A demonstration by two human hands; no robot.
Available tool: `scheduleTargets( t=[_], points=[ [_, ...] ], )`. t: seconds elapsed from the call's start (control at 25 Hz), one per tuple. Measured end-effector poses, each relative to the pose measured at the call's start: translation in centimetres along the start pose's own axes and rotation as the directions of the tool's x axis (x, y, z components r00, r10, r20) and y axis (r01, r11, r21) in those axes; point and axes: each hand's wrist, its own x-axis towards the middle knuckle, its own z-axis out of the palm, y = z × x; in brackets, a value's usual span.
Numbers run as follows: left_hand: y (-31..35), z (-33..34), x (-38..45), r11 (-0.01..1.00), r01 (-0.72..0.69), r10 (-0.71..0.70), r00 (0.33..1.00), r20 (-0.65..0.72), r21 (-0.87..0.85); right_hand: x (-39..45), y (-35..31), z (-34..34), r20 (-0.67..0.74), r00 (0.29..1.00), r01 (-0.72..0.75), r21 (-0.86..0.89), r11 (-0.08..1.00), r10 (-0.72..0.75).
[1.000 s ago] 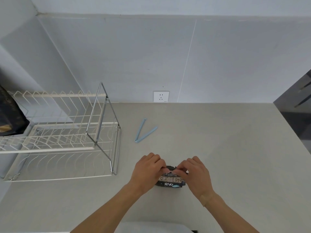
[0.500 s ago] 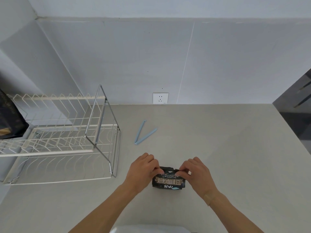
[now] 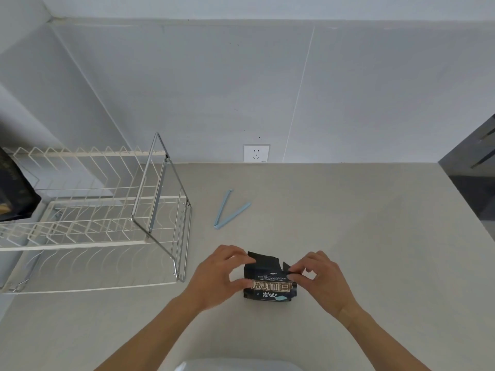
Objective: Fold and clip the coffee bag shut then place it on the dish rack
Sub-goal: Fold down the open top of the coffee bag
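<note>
A small black coffee bag [image 3: 269, 282] with gold lettering stands on the grey counter near the front. My left hand [image 3: 218, 275] grips its left side and my right hand [image 3: 320, 281] pinches its upper right corner. The bag's top edge sticks up, jagged and unfolded. A pale blue bag clip [image 3: 229, 210] lies open in a V shape on the counter behind the bag, free of both hands. The white wire dish rack [image 3: 88, 226] with a chrome end frame stands to the left.
A dark bag [image 3: 13, 194] rests on the rack's upper tier at the far left edge. A wall socket [image 3: 256, 153] sits just above the counter at the back. A dark appliance [image 3: 474, 183] borders the counter on the right.
My hands moved apart along the bag's top, and the top edge that was pressed down under my fingers now stands up. The view also tilted slightly.
</note>
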Motion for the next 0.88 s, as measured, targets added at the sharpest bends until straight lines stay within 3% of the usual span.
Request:
scheduleTargets(
  t=[0.24,0.4,0.52,0.6,0.68,0.76,0.88],
  points=[
    [0.2,1.9,0.6,0.949,0.205,-0.218,0.975,-0.031,-0.24,0.4,0.9,1.7,0.139,0.977,-0.193,0.277,0.941,0.16],
    [-0.2,1.9,0.6,0.755,0.358,-0.383,0.921,0.074,-0.549,0.6,1.5,3.4,0.214,0.946,-0.323,0.534,0.781,0.245],
    [-0.9,1.3,1.0,0.614,0.488,-0.414,0.868,0.274,-0.621,0.6,1.8,4.1,0.254,0.923,-0.385,0.564,0.73,0.29],
    [-2.4,0.3,1.5,0.588,0.563,-0.365,0.825,0.431,-0.58,0.8,2.1,4.4,0.259,0.914,-0.407,0.575,0.71,0.313],
    [-4.2,-0.3,2.7,0.608,0.6,-0.377,0.795,0.475,-0.521,1.0,2.3,4.3,0.268,0.913,-0.409,0.578,0.706,0.309],
    [-6.0,-0.1,4.8,0.701,0.605,-0.502,0.795,0.341,-0.377,1.1,2.4,4.3,0.284,0.912,-0.409,0.582,0.703,0.295],
    [-8.3,0.9,8.4,0.815,0.577,-0.578,0.805,0.137,0.048,1.2,2.7,4.3,0.311,0.905,-0.421,0.565,0.71,0.289]
  ],
)
